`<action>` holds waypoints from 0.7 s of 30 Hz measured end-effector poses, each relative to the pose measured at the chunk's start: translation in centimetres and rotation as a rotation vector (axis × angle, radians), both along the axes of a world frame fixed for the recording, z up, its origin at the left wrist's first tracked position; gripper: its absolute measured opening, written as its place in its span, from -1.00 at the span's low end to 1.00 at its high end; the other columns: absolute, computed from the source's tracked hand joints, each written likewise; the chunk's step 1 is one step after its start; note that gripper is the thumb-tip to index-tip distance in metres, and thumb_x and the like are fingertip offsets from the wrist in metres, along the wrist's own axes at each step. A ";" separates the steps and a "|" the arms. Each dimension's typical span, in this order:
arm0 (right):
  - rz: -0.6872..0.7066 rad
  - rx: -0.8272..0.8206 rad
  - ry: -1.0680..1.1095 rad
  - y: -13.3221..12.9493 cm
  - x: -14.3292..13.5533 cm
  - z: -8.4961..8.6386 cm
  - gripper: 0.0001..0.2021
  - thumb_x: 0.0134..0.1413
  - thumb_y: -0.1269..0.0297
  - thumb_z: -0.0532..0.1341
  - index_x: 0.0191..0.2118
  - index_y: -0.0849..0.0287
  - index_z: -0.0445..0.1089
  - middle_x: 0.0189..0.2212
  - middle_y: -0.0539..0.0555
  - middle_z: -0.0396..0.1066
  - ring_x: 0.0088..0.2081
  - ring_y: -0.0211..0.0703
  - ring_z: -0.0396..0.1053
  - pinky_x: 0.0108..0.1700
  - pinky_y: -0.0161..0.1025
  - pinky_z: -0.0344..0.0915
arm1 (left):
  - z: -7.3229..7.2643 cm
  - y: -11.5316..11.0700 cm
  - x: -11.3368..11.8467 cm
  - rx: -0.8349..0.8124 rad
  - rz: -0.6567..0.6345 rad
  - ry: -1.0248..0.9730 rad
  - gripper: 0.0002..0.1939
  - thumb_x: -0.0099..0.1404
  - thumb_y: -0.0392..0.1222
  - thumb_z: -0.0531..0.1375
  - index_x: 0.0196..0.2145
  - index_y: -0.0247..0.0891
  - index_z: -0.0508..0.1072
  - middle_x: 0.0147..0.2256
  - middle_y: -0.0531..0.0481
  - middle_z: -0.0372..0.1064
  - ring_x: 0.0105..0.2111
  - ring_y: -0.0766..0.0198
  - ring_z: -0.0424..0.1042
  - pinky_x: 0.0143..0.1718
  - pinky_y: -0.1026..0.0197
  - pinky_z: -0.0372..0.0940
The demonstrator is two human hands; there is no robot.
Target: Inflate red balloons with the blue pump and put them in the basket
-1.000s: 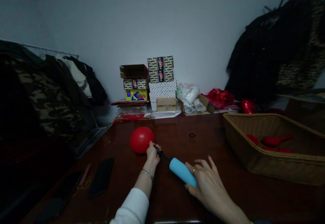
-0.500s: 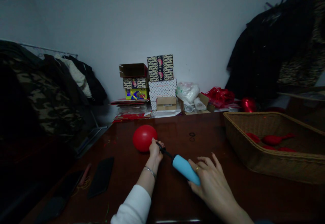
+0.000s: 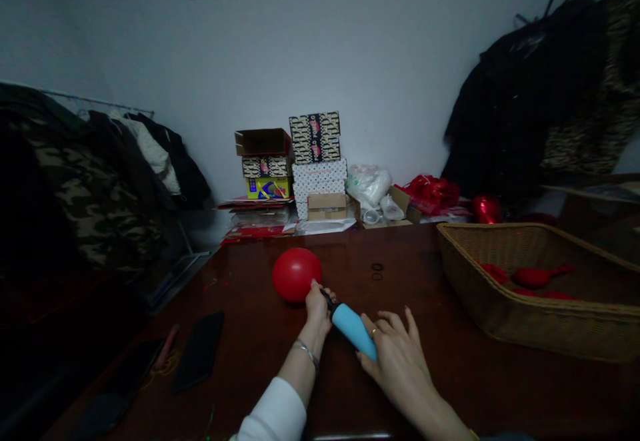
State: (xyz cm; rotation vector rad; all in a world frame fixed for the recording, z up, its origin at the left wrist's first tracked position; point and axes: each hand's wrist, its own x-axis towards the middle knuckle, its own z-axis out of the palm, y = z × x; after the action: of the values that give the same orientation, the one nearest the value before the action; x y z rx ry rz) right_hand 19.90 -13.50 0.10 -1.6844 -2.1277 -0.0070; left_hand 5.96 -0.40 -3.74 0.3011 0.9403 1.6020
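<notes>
A round red balloon (image 3: 297, 275), partly inflated, is over the dark table at the middle. My left hand (image 3: 318, 306) pinches its neck around the black nozzle of a light blue hand pump (image 3: 354, 330). The pump lies slanted between my two hands, its black end toward the balloon. My right hand (image 3: 397, 354) grips the pump's near end with thumb and palm, the other fingers stretched loosely above it. The exact spot where neck and nozzle meet is hidden by my left fingers.
A wicker basket (image 3: 530, 315) with red balloons stands at the right. Two dark rings (image 3: 377, 272) lie mid-table. At the left are a dark flat phone-like object (image 3: 199, 351) and a reddish stick (image 3: 167, 347). Stacked boxes (image 3: 320, 188) stand beyond the far edge.
The blue body of the pump has moved closer to my left hand, covering the black rod. My left hand and the balloon have shifted slightly right, my right hand slightly left.
</notes>
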 end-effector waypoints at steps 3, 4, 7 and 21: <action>0.017 -0.009 0.002 -0.1 -0.2 -0.1 -0.51 -0.03 0.24 0.17 0.08 0.15 0.30 -0.19 0.10 0.46 0.04 0.04 0.21 0.24 0.09 -0.41 | -0.2 0.2 -0.4 -0.011 -0.004 0.008 -0.72 0.33 -0.09 0.03 -0.50 -0.23 0.15 -0.70 0.16 0.07 -0.75 0.42 0.12 -0.70 0.36 0.05; 0.023 -0.010 -0.001 -0.1 -0.2 -0.2 -0.51 -0.04 0.24 0.18 0.08 0.15 0.30 -0.19 0.11 0.46 0.03 0.04 0.21 0.24 0.09 -0.42 | -0.3 0.3 -0.5 -0.014 -0.004 0.011 -0.73 0.34 -0.10 0.02 -0.50 -0.23 0.14 -0.70 0.16 0.08 -0.75 0.42 0.12 -0.70 0.37 0.05; 0.047 -0.024 -0.006 -0.3 0.2 -0.2 -0.49 -0.06 0.22 0.19 0.09 0.16 0.30 -0.19 0.11 0.45 0.03 0.05 0.20 0.24 0.09 -0.42 | -0.6 0.8 -1.2 -0.020 0.007 -0.001 -0.72 0.35 -0.12 0.00 -0.51 -0.24 0.13 -0.70 0.16 0.07 -0.75 0.43 0.11 -0.71 0.38 0.03; 0.101 -0.153 0.049 -1.1 3.9 2.9 -0.46 -0.15 0.15 0.25 0.06 0.04 0.33 -0.15 0.08 0.45 0.01 0.03 0.24 0.22 0.07 -0.25 | 1.2 3.4 -6.4 -0.002 0.109 -0.063 -0.72 0.37 -0.14 -0.01 -0.50 -0.24 0.14 -0.68 0.16 0.05 -0.75 0.46 0.12 -0.71 0.42 0.05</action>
State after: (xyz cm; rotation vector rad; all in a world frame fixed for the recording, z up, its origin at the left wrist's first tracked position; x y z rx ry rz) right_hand 23.79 -14.63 2.96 -1.6394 -2.2234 0.2305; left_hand -0.44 2.98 -2.58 0.2000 0.9227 1.7005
